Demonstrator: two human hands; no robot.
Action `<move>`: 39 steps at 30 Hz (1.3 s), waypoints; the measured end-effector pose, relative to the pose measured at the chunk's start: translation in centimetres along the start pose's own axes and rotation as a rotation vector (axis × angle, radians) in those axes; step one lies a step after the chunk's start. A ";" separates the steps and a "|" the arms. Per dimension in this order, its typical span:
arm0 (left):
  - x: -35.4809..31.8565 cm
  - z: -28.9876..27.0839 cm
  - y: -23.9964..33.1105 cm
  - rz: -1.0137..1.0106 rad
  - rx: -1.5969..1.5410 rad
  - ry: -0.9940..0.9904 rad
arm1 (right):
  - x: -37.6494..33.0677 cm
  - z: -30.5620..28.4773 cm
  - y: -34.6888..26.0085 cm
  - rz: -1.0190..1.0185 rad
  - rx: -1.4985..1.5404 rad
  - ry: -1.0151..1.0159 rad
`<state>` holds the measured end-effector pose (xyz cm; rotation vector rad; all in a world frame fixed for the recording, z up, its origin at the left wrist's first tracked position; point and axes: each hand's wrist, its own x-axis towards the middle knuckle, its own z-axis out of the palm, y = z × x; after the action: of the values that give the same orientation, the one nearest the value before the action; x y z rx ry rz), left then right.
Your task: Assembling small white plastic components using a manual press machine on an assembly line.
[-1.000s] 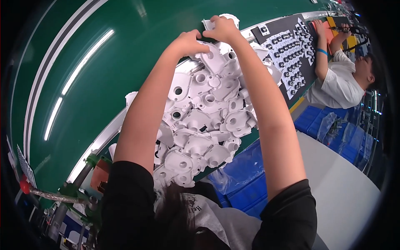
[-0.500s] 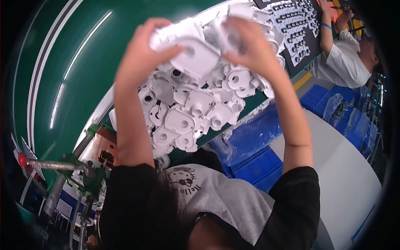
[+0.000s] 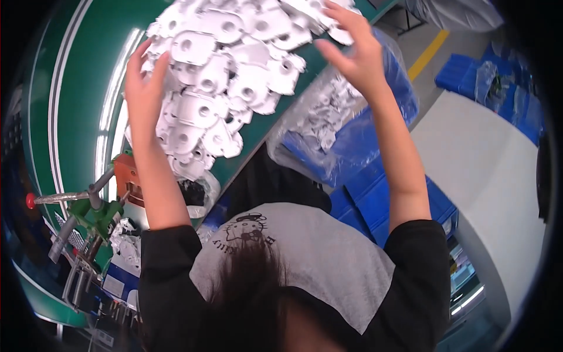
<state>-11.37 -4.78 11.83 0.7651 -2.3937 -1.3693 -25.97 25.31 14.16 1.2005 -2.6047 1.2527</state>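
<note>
A heap of white moulded plastic parts (image 3: 196,48), rounded plates with a round hole or short tube, is piled on the green table. My left hand (image 3: 144,85) is at the heap's left edge, fingers and thumb apart, with nothing visibly gripped; whether the fingertips touch the parts I cannot tell. At the heap's far right end, my right hand (image 3: 360,56) has thumb and fingers spread. White parts show behind the gap between them.
A plastic-lined blue crate (image 3: 375,138) with more white pieces stands right of the green table (image 3: 82,117). A green lever press (image 3: 97,211) with a red knob is at the left. Blue bins (image 3: 463,73) and a pale rounded surface (image 3: 469,152) lie to the right.
Both hands held white parts above the heap; now they are spread apart without them. The view has shifted, bringing the lined crate into sight and the co-worker mostly out of it.
</note>
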 end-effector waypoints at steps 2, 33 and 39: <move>-5.0 -0.5 2.8 -0.104 -0.362 -0.169 | -7.1 -2.3 4.1 0.204 -0.102 0.138; -49.3 10.3 -12.9 -0.910 -0.193 -0.561 | -31.2 8.3 13.6 0.763 -0.466 -0.932; -75.7 6.4 -23.0 -1.448 -0.130 0.493 | -26.1 18.0 1.0 0.309 -0.493 -0.917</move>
<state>54.75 33.53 -9.73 2.6253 -1.1493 -1.3346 -2.80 30.16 -7.02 1.5280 -3.4864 -0.0765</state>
